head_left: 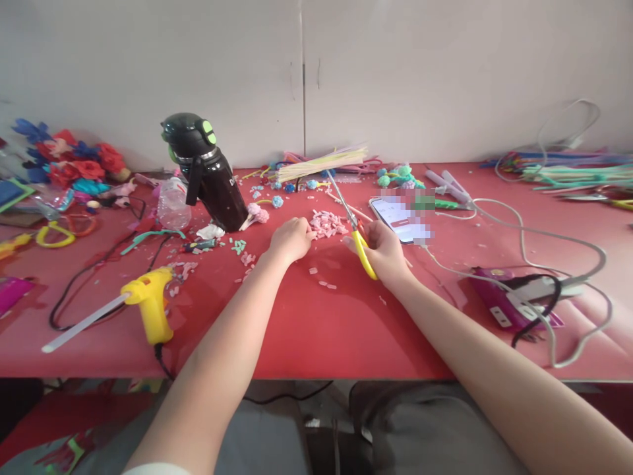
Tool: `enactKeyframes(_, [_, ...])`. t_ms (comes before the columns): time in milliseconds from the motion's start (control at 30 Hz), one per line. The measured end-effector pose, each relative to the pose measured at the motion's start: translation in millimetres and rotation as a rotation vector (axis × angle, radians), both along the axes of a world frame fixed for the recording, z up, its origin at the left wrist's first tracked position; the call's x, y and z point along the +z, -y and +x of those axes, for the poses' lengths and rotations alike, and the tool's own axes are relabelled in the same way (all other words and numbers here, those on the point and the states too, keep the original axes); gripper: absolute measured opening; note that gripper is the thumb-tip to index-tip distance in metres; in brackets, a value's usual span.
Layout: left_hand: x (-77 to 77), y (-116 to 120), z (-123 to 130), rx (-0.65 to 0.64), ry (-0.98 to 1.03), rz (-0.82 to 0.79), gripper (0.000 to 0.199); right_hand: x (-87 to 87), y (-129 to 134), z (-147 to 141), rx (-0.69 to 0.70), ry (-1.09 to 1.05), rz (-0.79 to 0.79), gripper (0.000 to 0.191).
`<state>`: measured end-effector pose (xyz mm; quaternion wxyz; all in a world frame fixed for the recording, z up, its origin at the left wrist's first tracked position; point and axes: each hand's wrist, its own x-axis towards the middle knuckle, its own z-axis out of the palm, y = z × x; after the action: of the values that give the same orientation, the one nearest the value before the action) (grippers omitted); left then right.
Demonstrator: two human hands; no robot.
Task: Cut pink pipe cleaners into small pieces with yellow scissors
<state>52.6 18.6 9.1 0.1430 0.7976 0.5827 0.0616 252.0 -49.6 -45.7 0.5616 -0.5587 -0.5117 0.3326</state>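
My right hand (388,254) grips a pair of scissors (362,254) by its yellow handles, with the blades angled up and away over the table. Left of it is a heap of short pink cut pieces (328,224). My left hand (291,239) rests at the heap's left edge with its fingers curled together; whatever they hold, if anything, is hidden. A few loose pink pieces (327,285) lie nearer to me. Beyond the scissor tips lies a bundle of pale yellow pipe cleaners (321,163).
A black bottle (212,185) stands at left behind a yellow glue gun (153,303). A phone (398,221) lies beyond my right hand. White cables (524,224) and a purple box (499,300) are on the right. Red and blue flowers (79,161) sit at far left.
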Motion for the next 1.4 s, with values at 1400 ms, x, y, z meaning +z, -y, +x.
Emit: enactKeyframes(1400, [11.0, 29.3, -4.2, -0.226, 0.385, 0.001, 0.020, 2.0, 6.9, -7.5, 0.168, -0.222, -0.016, 0.066])
